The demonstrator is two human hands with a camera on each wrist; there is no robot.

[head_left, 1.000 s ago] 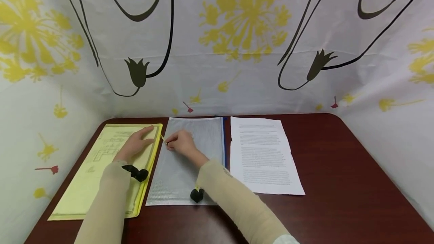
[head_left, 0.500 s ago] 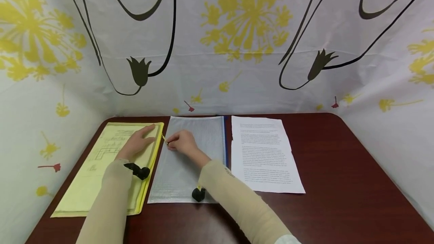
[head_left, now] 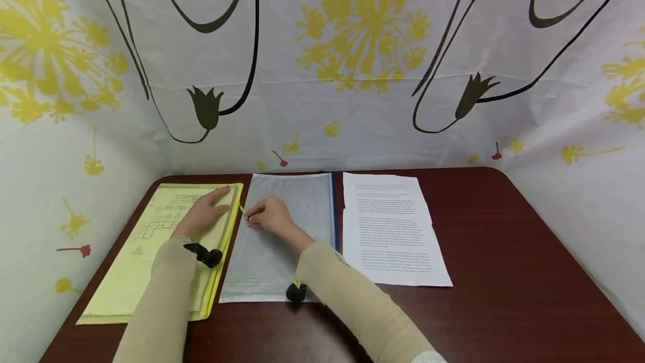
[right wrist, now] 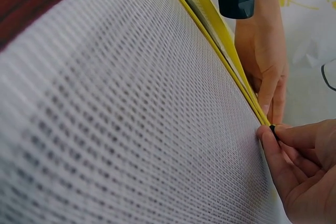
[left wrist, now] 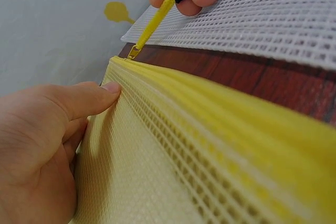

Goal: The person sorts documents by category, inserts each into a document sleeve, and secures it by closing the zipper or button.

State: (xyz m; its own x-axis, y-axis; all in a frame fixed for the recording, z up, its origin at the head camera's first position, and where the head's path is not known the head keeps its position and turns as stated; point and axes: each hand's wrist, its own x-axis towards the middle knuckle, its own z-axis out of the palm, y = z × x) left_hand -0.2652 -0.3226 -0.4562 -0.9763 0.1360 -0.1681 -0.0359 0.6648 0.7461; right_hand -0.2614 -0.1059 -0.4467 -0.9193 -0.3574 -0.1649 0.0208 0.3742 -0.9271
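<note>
A yellow mesh zipper pouch (head_left: 146, 262) with papers inside lies at the left of the table. My left hand (head_left: 201, 214) rests on its upper part, fingers stretched toward the zipped right edge. In the left wrist view, the left thumb (left wrist: 94, 98) lies along the mesh near the pouch's far corner. My right hand (head_left: 272, 214) pinches the black end of a yellow zipper pull (left wrist: 156, 23) between thumb and fingers. That pull runs taut to a small metal slider (left wrist: 134, 52) at the far corner of the pouch's yellow zip edge.
A whitish mesh pouch (head_left: 257, 273) with a blue zip edge lies under my right hand and forearm. To its right is a printed sheet of paper (head_left: 393, 234) on the dark red-brown table (head_left: 504, 273). A patterned curtain (head_left: 312, 116) hangs behind.
My right hand and the zipper pull have shifted very slightly toward the near side. The left hand keeps its place on the yellow pouch.
</note>
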